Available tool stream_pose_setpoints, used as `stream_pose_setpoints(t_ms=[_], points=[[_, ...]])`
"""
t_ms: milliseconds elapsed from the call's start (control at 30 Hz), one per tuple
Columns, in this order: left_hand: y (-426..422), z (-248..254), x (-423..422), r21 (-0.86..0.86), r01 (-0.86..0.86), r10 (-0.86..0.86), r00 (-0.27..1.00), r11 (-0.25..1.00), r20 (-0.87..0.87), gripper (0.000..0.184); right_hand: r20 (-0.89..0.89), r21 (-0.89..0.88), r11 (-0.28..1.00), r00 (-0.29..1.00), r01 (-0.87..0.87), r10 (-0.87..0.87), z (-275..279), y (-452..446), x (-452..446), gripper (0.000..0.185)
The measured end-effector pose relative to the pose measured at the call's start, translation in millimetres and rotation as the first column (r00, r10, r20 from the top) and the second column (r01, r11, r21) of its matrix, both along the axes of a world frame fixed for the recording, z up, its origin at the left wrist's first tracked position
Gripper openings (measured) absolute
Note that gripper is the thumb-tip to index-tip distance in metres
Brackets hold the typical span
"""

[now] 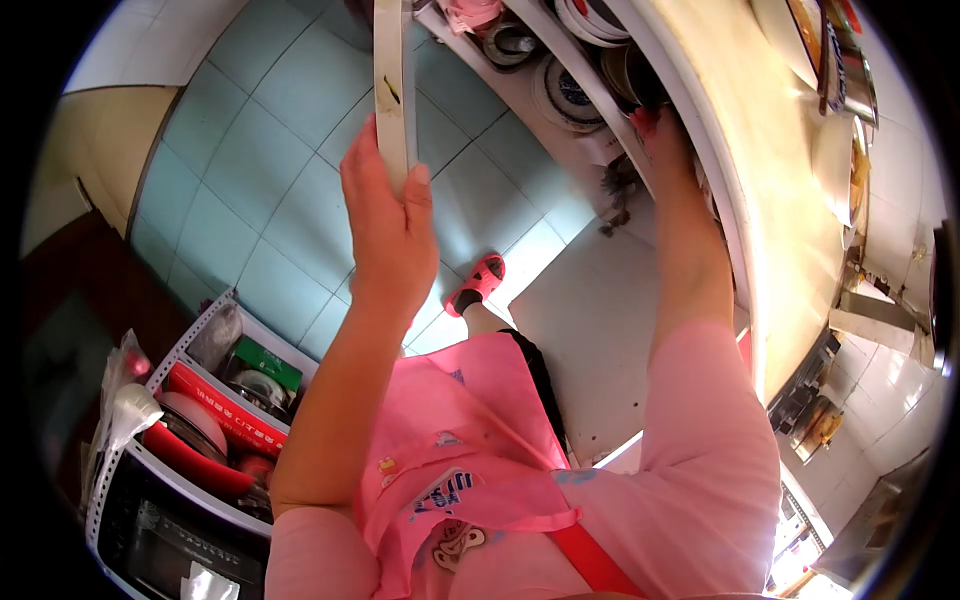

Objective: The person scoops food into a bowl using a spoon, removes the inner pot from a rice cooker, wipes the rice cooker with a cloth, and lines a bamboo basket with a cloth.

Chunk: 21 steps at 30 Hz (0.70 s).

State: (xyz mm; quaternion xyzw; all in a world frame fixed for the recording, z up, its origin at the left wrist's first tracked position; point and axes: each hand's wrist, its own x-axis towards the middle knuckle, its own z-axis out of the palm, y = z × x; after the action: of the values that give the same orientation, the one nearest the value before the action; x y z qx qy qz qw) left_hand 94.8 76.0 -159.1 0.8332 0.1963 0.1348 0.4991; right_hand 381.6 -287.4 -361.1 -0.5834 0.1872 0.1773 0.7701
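My left hand (395, 235) grips the narrow white edge of a cabinet door (391, 80), thumb on one side and fingers on the other. On the right, my right hand (660, 130) reaches into an open cabinet under the countertop (735, 130). It is beside a dark metal pot (625, 72) on the upper shelf; its fingers are mostly hidden in shadow, so what they hold, if anything, does not show. Stacked dishes (568, 92) and a metal bowl (510, 43) sit on the shelf below.
A white rack (170, 470) with boxes and bowls stands at the lower left. Below me are blue floor tiles (270, 140) and a red shoe (480, 280). A pale panel (590, 330) lies beneath my right arm. Pans and a stove are at the far right.
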Motion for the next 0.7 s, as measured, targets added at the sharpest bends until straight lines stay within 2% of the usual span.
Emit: stream_pose_setpoints(t_ms=[67, 100, 133, 167, 233, 267, 333, 367, 400, 467, 500, 533, 567, 600, 633, 667, 700], points=[[-16, -9, 7, 0.011, 0.040, -0.041, 0.999, 0.999, 0.031, 0.052, 0.000, -0.092, 0.982, 0.986, 0.167, -0.168, 16, 10, -26, 0.021], [-28, -7, 12, -0.008, 0.031, -0.031, 0.999, 1.000, 0.013, 0.057, -0.064, -0.162, 0.954, 0.962, 0.252, -0.265, 39, 21, -49, 0.021], [-41, -4, 18, -0.030, 0.024, -0.024, 1.000, 0.999, -0.004, 0.062, -0.142, -0.043, 0.973, 0.963, 0.225, -0.229, 43, 3, -73, 0.021], [-52, -1, 23, -0.033, 0.041, -0.041, 0.999, 0.999, 0.003, 0.062, -0.080, -0.081, 0.959, 0.957, 0.272, -0.278, 66, 19, -109, 0.027], [-67, 4, 35, -0.287, 0.167, -0.156, 0.986, 0.943, 0.061, 0.076, -0.138, -0.063, 0.978, 0.969, 0.200, -0.207, 69, -1, -174, 0.020], [-70, 6, 42, -0.296, 0.187, -0.175, 0.982, 0.937, 0.067, 0.076, -0.232, -0.060, 0.980, 0.952, 0.189, -0.198, 55, -25, -206, 0.020], [-64, 5, 56, -0.681, 0.210, -0.318, 0.947, 0.702, -0.036, 0.083, -0.305, -0.229, 0.959, 0.924, 0.166, -0.232, 78, -7, -266, 0.021], [-64, 5, 56, -0.777, 0.110, -0.296, 0.950, 0.619, -0.102, 0.088, -0.345, -0.263, 0.958, 0.915, 0.119, -0.208, 71, -9, -295, 0.022], [-63, -7, 50, -0.780, 0.119, -0.309, 0.946, 0.615, -0.099, 0.088, -0.385, -0.293, 0.954, 0.905, 0.067, -0.182, 62, -10, -319, 0.023], [-60, -55, 21, -0.796, -0.142, -0.419, 0.789, 0.589, -0.450, 0.090, -0.539, -0.285, 0.947, 0.842, -0.148, -0.031, 60, 5, -346, 0.021], [-62, -81, -1, -0.788, -0.200, -0.468, 0.710, 0.583, -0.526, 0.093, -0.541, -0.285, 0.948, 0.841, -0.145, -0.034, 55, 14, -350, 0.021], [-61, -102, -23, -0.770, -0.258, -0.511, 0.621, 0.583, -0.595, 0.096, -0.574, -0.218, 0.949, 0.816, -0.227, 0.063, 49, 24, -354, 0.023], [-57, -113, -41, -0.767, -0.263, -0.511, 0.615, 0.585, -0.601, 0.096, -0.605, -0.148, 0.940, 0.780, -0.306, 0.159, 43, 33, -360, 0.026], [-53, -123, -55, -0.783, -0.328, -0.560, 0.558, 0.529, -0.612, 0.097, -0.609, -0.145, 0.941, 0.777, -0.305, 0.158, 38, 43, -356, 0.026], [-52, -134, -68, -0.789, -0.398, -0.610, 0.500, 0.469, -0.615, 0.097, -0.584, -0.096, 0.916, 0.767, -0.390, 0.265, 37, 52, -347, 0.029], [-52, -145, -84, -0.786, -0.408, -0.615, 0.490, 0.465, -0.618, 0.097, -0.557, -0.051, 0.880, 0.745, -0.472, 0.367, 38, 59, -339, 0.032], [-51, -156, -96, -0.846, -0.416, -0.655, 0.544, 0.332, -0.524, 0.094, -0.544, -0.034, 0.850, 0.723, -0.525, 0.425, 46, 69, -327, 0.037]])
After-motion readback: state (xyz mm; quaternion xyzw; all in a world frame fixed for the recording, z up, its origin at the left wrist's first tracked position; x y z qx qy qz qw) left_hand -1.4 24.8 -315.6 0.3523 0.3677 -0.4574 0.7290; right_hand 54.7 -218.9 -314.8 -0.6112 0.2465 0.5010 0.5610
